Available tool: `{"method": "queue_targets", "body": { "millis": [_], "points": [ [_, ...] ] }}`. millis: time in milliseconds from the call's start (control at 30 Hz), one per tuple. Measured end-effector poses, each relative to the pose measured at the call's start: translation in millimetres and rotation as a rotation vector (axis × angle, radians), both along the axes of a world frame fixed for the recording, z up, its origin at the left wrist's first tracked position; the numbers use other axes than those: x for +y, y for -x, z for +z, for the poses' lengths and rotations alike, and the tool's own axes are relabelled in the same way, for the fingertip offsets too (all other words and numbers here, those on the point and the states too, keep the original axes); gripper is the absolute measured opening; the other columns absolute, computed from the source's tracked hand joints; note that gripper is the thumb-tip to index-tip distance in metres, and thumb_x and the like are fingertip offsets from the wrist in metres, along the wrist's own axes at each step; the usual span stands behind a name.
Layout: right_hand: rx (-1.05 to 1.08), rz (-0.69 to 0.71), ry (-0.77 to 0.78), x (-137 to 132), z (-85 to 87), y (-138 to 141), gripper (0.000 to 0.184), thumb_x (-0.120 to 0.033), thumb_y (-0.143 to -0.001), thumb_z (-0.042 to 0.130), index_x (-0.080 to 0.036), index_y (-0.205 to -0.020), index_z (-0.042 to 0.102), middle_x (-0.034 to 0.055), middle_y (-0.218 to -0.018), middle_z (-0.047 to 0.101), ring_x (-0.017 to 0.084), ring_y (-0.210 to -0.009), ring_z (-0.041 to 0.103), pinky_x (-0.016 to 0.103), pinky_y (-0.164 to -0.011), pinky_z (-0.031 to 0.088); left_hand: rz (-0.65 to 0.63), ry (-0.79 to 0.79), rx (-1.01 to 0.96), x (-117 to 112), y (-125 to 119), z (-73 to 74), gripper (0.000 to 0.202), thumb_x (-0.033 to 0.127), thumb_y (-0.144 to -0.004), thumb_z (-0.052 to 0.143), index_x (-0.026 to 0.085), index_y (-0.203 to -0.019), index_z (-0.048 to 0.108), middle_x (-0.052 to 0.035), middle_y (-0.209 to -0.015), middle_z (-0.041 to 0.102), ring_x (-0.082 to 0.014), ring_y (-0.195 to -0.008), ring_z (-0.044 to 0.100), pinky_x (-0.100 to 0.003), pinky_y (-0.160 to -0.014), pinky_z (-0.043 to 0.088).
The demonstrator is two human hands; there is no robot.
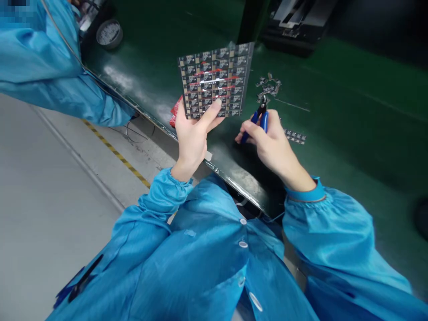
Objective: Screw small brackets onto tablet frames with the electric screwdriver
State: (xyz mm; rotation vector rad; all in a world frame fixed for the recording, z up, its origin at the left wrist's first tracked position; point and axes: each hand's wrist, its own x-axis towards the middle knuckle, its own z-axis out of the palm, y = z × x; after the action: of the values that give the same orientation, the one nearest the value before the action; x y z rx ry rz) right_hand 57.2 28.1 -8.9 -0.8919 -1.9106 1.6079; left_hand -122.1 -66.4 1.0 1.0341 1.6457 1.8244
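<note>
My left hand [197, 131] grips the lower edge of a circuit board panel [214, 80], thumb on its face. The panel carries rows of small dark boards and is held tilted above the table. In my right hand [272, 142] is a pair of blue-handled cutting pliers [255, 125], fingers wrapped round the handles. The pliers' tips are by a small pile of cut board pieces [268, 87] on the table. A strip of board [296, 136] lies just right of my right hand. Something red [175, 111] shows partly behind my left hand.
The green table [351, 120] has a metal-trimmed front edge [234, 183] close to my body. A round container [109, 34] of small parts stands at the upper left, beside a co-worker's blue sleeve [67, 84]. Dark equipment [294, 31] stands at the back.
</note>
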Motion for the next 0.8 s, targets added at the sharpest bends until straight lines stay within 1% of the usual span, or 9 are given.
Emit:
{"method": "queue_targets", "body": {
  "millis": [133, 233, 300, 367, 467, 533, 600, 700, 800],
  "points": [
    [0.086, 0.047, 0.182, -5, 19.5, -2, 0.095, -0.097, -0.093, 0.049, -0.014, -0.140, 0.050, 0.0096, -0.123, 0.062, 0.001, -0.112, 0.062, 0.018, -0.097, 0.062, 0.007, -0.055, 0.028, 7, -3, -9.6, 0.060, 0.075, -0.117, 0.052, 0.042, -0.165, 0.040, -0.0020, -0.160, 0.063, -0.0385, -0.159, 0.059, -0.064, -0.126, 0.059],
    [0.141, 0.041, 0.270, -15, 22.4, 6, 0.099, -0.099, -0.090, 0.053, -0.014, -0.141, 0.051, 0.0085, -0.113, 0.062, 0.000, -0.103, 0.058, 0.015, -0.089, 0.059, -0.023, -0.076, 0.001, 13, -23, -15.3, 0.050, 0.061, -0.126, 0.033, 0.039, -0.170, 0.035, -0.0032, -0.168, 0.059, -0.0372, -0.163, 0.054, -0.063, -0.128, 0.059],
    [0.173, -0.002, 0.308, -24, 18.0, 14, 0.100, -0.099, -0.088, 0.055, -0.014, -0.140, 0.050, 0.0079, -0.104, 0.060, -0.002, -0.098, 0.054, 0.012, -0.085, 0.054, -0.013, -0.001, -0.033, 16, -43, -11.9, 0.048, 0.047, -0.128, 0.020, 0.037, -0.174, 0.031, -0.0028, -0.175, 0.052, -0.0354, -0.164, 0.053, -0.060, -0.128, 0.060],
    [0.199, -0.053, 0.341, -32, 12.5, 21, 0.101, -0.098, -0.086, 0.058, -0.013, -0.139, 0.049, 0.0074, -0.100, 0.058, -0.003, -0.096, 0.051, 0.011, -0.084, 0.051, 0.041, 0.046, -0.102, 18, -61, -0.3, 0.049, 0.036, -0.129, 0.015, 0.036, -0.175, 0.030, -0.0002, -0.182, 0.044, -0.0330, -0.167, 0.048, -0.056, -0.131, 0.058],
    [0.234, -0.089, 0.383, -40, 9.9, 26, 0.101, -0.096, -0.086, 0.061, -0.010, -0.138, 0.050, 0.0077, -0.106, 0.059, -0.003, -0.100, 0.051, 0.011, -0.087, 0.051, 0.145, -0.022, -0.335, 21, -78, 28.0, 0.043, 0.033, -0.129, 0.036, 0.038, -0.172, 0.039, 0.0039, -0.186, 0.038, -0.0310, -0.169, 0.044, -0.049, -0.138, 0.052],
    [0.258, -0.089, 0.399, -43, 13.5, 25, 0.099, -0.094, -0.090, 0.057, -0.010, -0.142, 0.050, 0.0082, -0.114, 0.061, -0.003, -0.108, 0.054, 0.010, -0.093, 0.053, 0.193, -0.089, -0.505, 22, -84, 46.7, 0.045, 0.028, -0.125, 0.055, 0.040, -0.168, 0.047, 0.0057, -0.185, 0.041, -0.0303, -0.167, 0.047, -0.045, -0.138, 0.052],
    [0.277, -0.075, 0.404, -46, 19.9, 23, 0.096, -0.092, -0.094, 0.053, -0.012, -0.147, 0.049, 0.0079, -0.123, 0.061, -0.002, -0.119, 0.056, 0.010, -0.101, 0.055, 0.229, -0.143, -0.608, 23, -87, 59.6, 0.050, 0.021, -0.121, 0.062, 0.043, -0.165, 0.051, 0.0073, -0.182, 0.045, -0.0291, -0.165, 0.051, -0.041, -0.136, 0.055],
    [0.299, -0.038, 0.390, -52, 29.0, 24, 0.098, -0.094, -0.095, 0.047, -0.014, -0.151, 0.050, 0.0074, -0.133, 0.060, 0.000, -0.133, 0.055, 0.011, -0.110, 0.057, 0.218, -0.214, -0.640, 23, -92, 65.6, 0.057, 0.013, -0.120, 0.062, 0.044, -0.167, 0.051, 0.0068, -0.179, 0.050, -0.0281, -0.162, 0.055, -0.042, -0.133, 0.057],
    [0.294, -0.012, 0.348, -55, 31.1, 27, 0.102, -0.097, -0.098, 0.033, -0.013, -0.153, 0.046, 0.0088, -0.141, 0.057, 0.000, -0.133, 0.056, 0.013, -0.112, 0.058, 0.183, -0.281, -0.637, 23, -95, 62.8, 0.059, 0.011, -0.117, 0.066, 0.040, -0.167, 0.052, 0.0026, -0.176, 0.055, -0.0297, -0.161, 0.056, -0.042, -0.133, 0.056]
  ]
}}
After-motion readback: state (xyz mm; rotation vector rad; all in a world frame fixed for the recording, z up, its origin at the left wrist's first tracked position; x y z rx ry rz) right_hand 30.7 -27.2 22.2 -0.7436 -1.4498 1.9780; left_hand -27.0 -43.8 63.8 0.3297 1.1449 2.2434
